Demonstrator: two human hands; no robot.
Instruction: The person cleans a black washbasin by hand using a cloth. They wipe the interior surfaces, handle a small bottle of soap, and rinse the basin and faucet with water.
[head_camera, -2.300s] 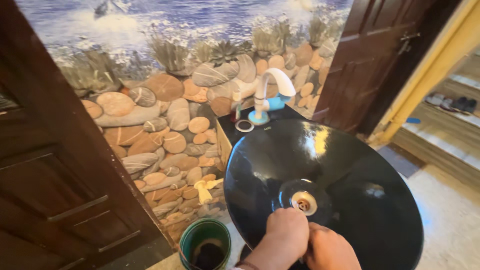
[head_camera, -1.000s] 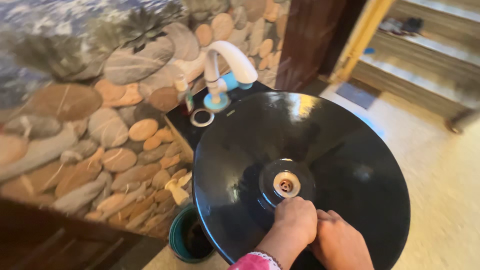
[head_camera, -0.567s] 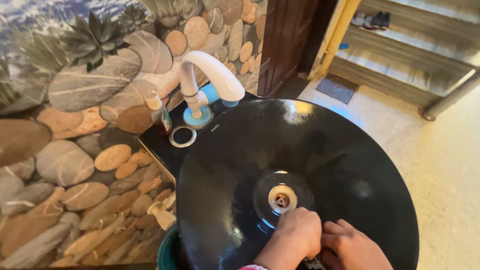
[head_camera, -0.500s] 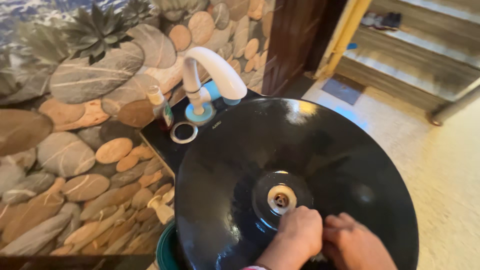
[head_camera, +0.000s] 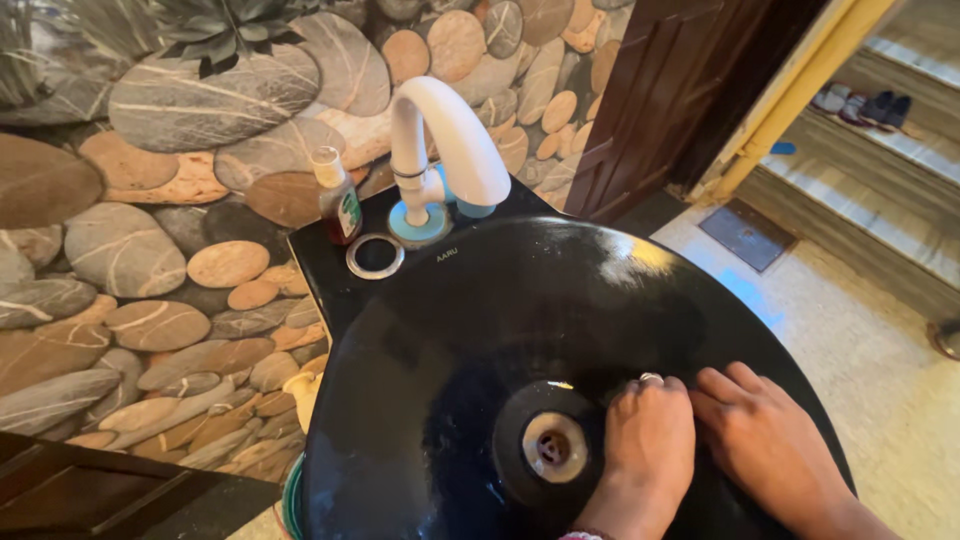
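Observation:
A glossy black round sink basin fills the lower middle of the head view, with a metal drain at its centre. My left hand, a ring on one finger, presses knuckles-up on the basin just right of the drain. Its fingers curl down, and anything under them is hidden. My right hand lies flat on the basin beside it, fingertips touching the left hand. A white curved faucet on a blue base stands at the basin's far side.
A small brown bottle and a metal ring sit on the black ledge left of the faucet. A pebble-pattern wall runs along the left. A dark wooden door and steps with shoes are at the right. A green bucket rim shows below.
Both hands have slid from the basin's near edge to the right of the drain, and the right hand has spread flat. The camera has moved closer over the sink.

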